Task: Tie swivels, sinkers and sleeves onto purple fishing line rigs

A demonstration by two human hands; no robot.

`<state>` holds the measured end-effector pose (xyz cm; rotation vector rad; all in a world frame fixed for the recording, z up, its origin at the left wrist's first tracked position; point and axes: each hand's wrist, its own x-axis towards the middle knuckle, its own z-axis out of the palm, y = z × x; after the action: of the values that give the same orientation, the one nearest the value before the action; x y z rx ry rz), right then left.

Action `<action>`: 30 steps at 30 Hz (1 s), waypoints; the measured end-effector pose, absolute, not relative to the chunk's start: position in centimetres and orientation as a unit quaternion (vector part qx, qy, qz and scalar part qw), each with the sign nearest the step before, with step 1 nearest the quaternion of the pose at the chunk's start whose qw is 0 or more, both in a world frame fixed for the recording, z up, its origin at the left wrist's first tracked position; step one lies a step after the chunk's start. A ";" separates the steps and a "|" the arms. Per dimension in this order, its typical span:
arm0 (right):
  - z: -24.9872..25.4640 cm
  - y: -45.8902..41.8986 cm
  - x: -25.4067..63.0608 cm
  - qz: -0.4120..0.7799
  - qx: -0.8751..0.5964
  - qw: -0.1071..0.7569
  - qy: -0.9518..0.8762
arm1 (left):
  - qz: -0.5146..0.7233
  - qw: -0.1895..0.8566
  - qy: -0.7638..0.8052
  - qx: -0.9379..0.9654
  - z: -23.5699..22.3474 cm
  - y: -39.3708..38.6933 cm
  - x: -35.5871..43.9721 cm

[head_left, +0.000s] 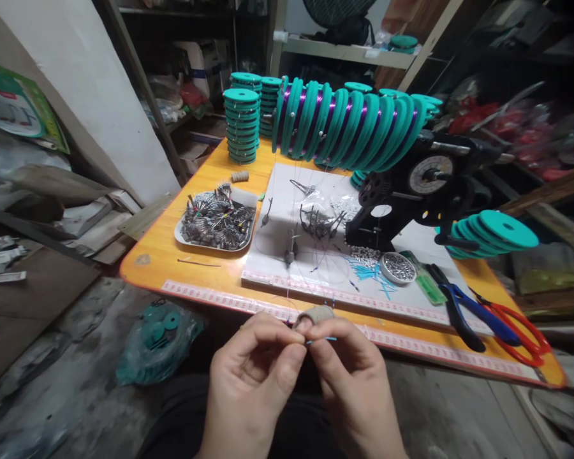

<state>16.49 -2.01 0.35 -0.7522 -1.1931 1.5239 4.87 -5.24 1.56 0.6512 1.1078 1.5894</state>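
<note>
My left hand (256, 373) and my right hand (349, 376) are held together in front of the orange table's (172, 255) near edge, fingertips pinched against each other. Between them they pinch a thin blue tube (323, 339) and a fine line that runs up toward the white board (277, 210). My right forefinger wears a beige fabric guard (314, 314). On the board lie small dark sinkers (316, 220), loose blue tubes (368, 271) and a round tin of small beads (398, 268).
A metal tray of hooks and tackle (217, 223) sits left of the board. Teal spools (242, 124) stand stacked at the back, more on a winding machine (411, 185). Blue pliers (463, 309), red scissors (521, 331) and a green lighter (428, 287) lie at right. A bag of teal discs (160, 338) is on the floor.
</note>
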 end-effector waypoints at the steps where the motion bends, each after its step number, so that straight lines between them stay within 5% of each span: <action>1: 0.3 -2.1 16.5 0.667 -0.303 0.497 -0.464 | 0.665 0.508 0.470 0.282 1.7 -5.2 4.8; 7: 0.7 -2.4 16.2 0.765 -0.269 0.453 -0.370 | 0.651 0.441 0.528 0.322 2.4 -5.0 4.8; 30: -0.1 -2.0 17.3 0.750 -0.288 0.411 -0.431 | 0.555 0.421 0.594 0.402 2.4 -5.0 4.2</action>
<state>17.27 -2.04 -0.07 -0.7256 -1.0845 1.8880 4.21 -5.04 2.43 1.0084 1.4881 1.3915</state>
